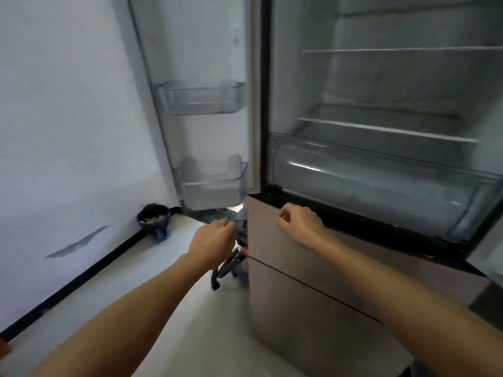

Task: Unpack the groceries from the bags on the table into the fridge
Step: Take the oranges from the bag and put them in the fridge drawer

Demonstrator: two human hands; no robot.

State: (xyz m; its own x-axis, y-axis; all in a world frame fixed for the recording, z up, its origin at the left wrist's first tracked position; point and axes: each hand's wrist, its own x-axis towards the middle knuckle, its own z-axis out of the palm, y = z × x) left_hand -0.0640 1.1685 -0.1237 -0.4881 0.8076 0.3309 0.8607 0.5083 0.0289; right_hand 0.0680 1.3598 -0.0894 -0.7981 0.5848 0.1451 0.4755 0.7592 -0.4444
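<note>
Shelves: we see open room above the white-trimmed glass shelves (386, 129).
Drawer: the clear plastic crisper drawer (381, 180) juts out beneath, barring a low reach.
Door: the open white fridge door (196, 50) walls our left, clear plastic bins (201, 100) protruding.
Floor: a round black bucket (153, 221) fills the wall corner.
Fridge edge: our left hand (215, 240) grips a blurred grey, black-strapped bundle (241, 227) here.

- 1 fridge (381, 83), door open
- 2 door bins (201, 100) (212, 186), centre of frame
- 2 shelves (394, 50) (381, 127) I can make out, upper right
- 1 crisper drawer (381, 180)
- 2 lower drawer fronts (262, 232) (285, 322)
- 2 hands: left hand (212, 240), right hand (299, 224)
- 1 grey bag (242, 231)
- 1 dark bucket (155, 221), left of centre
</note>
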